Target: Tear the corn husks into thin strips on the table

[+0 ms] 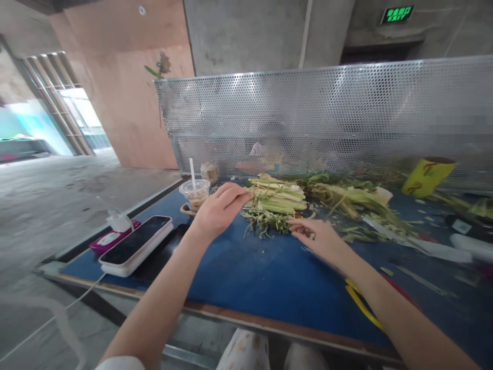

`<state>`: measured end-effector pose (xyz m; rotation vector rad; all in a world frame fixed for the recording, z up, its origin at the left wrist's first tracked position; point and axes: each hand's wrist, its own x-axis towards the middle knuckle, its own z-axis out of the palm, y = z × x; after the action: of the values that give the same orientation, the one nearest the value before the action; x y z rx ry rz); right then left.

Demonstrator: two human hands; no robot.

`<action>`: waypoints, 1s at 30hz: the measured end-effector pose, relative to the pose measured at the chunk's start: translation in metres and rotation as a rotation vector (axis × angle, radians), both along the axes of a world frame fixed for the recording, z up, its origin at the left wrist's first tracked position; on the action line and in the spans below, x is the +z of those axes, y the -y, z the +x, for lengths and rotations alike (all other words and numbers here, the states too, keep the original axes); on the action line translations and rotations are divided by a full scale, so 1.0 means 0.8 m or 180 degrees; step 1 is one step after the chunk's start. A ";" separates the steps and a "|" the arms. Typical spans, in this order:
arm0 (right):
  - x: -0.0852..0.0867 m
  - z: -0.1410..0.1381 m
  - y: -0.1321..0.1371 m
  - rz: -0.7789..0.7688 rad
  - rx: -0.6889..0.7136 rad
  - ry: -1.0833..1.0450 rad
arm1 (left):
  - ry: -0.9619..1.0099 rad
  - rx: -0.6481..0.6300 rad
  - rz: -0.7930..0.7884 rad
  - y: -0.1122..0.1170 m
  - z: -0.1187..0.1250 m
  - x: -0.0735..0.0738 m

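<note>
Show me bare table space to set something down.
Mostly bare: the blue tabletop between left forearm and yellow loop, with leafy sprigs behind and wooden edge in front. Crowded: the back, with stalks and leaves; the left, with phone and cup.

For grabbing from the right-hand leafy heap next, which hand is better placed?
Probably the right hand: it is nearer that leafy heap, while the left hand is farther left, at the pale stalks.
</note>
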<state>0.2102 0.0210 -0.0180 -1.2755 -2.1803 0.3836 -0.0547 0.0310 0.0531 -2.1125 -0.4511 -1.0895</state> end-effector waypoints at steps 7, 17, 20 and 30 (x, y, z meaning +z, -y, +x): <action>0.005 -0.056 -0.011 0.0734 0.0358 0.1167 | 0.1399 -0.0503 -0.1933 -0.033 -0.006 -0.036; 0.000 -0.158 -0.053 0.0977 0.0670 0.1838 | 0.3508 -0.1543 -0.3902 -0.042 0.009 -0.061; -0.006 -0.153 -0.055 0.0802 0.0652 0.1495 | 0.3741 -0.1768 -0.4119 -0.041 0.013 -0.062; 0.006 -0.112 -0.037 -0.0487 0.0205 -0.1467 | 0.3764 -0.1662 -0.4103 -0.048 0.020 -0.072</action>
<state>0.1209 0.0508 -0.0131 -1.0666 -1.8269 0.7986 -0.0385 0.0693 -0.0044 -2.3113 -1.5022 -2.9252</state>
